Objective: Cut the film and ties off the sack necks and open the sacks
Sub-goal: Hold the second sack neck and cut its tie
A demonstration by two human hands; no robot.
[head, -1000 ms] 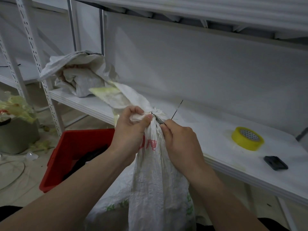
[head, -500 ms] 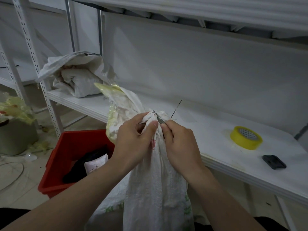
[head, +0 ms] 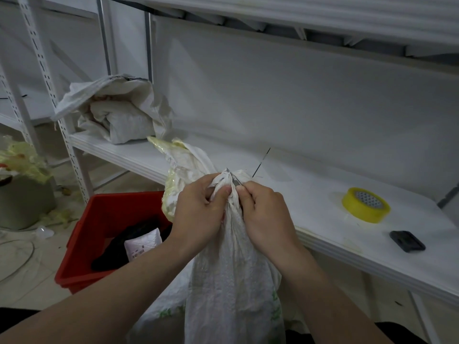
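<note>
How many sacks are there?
3. The front sack, neck gripped by the left hand, the right hand holding a blade to it; the rear sack right behind, yellowish film on top; the crumpled sack on the shelf. More may be hidden.

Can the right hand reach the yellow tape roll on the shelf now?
Likely yes: only bare shelf lies between the right hand and the tape roll. But it pinches a blade at the sack neck, so it isn't free.

— What's around your sack point(head: 231, 281)?
— Tape roll point(head: 365, 204) on the shelf point(head: 310, 202) to your right. Crate point(head: 82, 244) on the floor point(head: 29, 276), left. Behind it, another sack point(head: 116, 112) lies on the shelf.
</note>
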